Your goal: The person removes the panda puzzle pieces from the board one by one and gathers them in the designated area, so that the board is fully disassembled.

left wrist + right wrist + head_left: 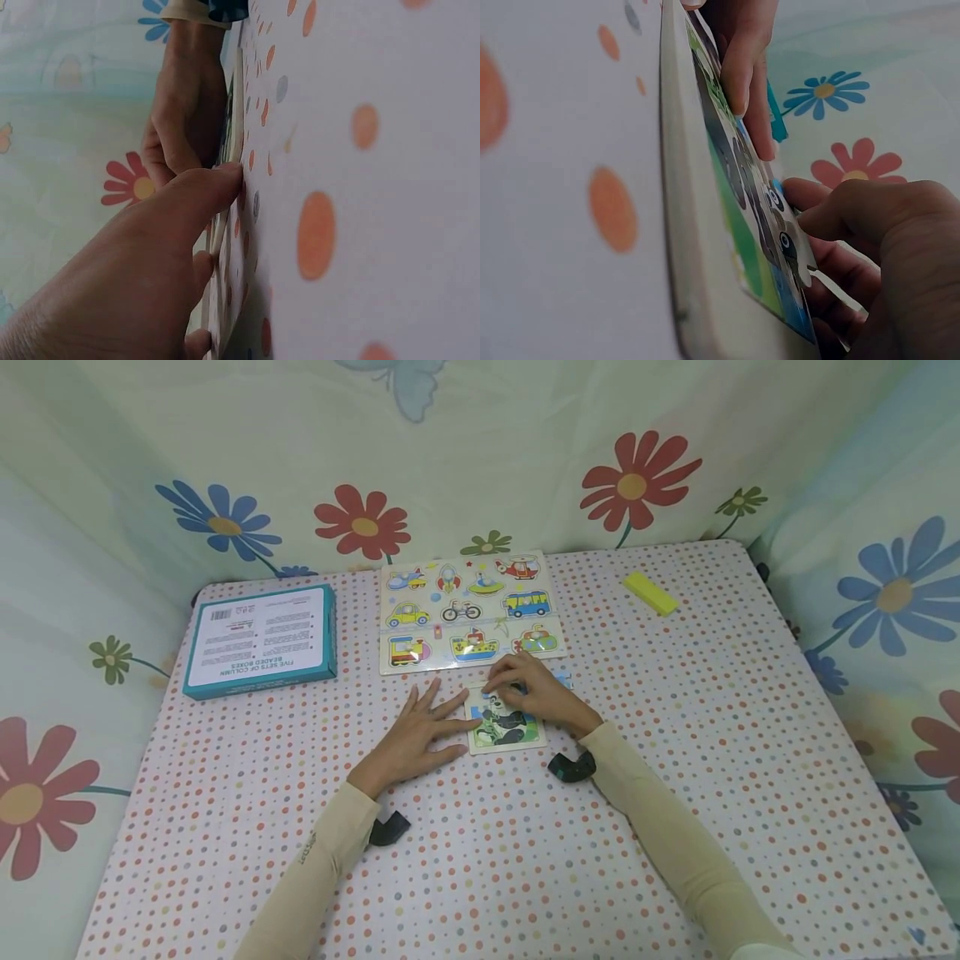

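A small panda jigsaw puzzle (pixel 504 727) in a pale wooden tray lies flat on the dotted tablecloth. My left hand (pixel 418 735) has its fingers spread, with fingertips at the tray's left edge and over the picture. At the top of the puzzle, my right hand (pixel 532 687) pinches a puzzle piece (pixel 789 247) bearing the panda's face between thumb and forefinger. That piece sits slightly tilted against the picture in the right wrist view. Partly hidden behind the right hand lies a blue puzzle piece (pixel 564 679).
Just beyond the panda puzzle lies a larger vehicle puzzle board (pixel 435 625). A teal-edged box (pixel 258 639) stands at the left, and a yellow block (pixel 650 593) lies at the back right. Floral curtains (pixel 495 460) border the table.
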`<state>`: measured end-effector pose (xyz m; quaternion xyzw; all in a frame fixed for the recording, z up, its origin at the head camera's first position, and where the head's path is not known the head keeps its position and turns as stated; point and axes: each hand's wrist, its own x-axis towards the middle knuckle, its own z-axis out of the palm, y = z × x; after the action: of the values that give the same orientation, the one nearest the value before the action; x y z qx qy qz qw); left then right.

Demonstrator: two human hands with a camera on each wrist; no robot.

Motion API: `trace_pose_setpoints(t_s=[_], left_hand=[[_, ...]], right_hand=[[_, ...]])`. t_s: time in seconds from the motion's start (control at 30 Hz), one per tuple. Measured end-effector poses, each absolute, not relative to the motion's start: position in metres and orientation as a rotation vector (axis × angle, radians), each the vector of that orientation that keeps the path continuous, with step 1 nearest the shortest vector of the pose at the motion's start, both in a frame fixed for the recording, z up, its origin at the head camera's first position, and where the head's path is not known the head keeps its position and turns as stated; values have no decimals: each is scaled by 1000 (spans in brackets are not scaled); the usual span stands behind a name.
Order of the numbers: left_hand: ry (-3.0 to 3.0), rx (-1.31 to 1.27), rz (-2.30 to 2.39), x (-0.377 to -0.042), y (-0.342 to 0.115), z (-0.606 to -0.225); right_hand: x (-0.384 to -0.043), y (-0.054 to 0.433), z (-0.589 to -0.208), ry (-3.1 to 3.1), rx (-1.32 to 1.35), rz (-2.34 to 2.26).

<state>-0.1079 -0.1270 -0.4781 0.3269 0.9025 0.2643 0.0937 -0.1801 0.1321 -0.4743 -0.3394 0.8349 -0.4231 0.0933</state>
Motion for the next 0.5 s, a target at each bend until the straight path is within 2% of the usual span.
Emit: trace_pose_setpoints(t_s=[0.5], left_hand=[[2679,967,787,-108,-127,-479]], right_hand=[[-180,133,-474,2460,-963,-1296]])
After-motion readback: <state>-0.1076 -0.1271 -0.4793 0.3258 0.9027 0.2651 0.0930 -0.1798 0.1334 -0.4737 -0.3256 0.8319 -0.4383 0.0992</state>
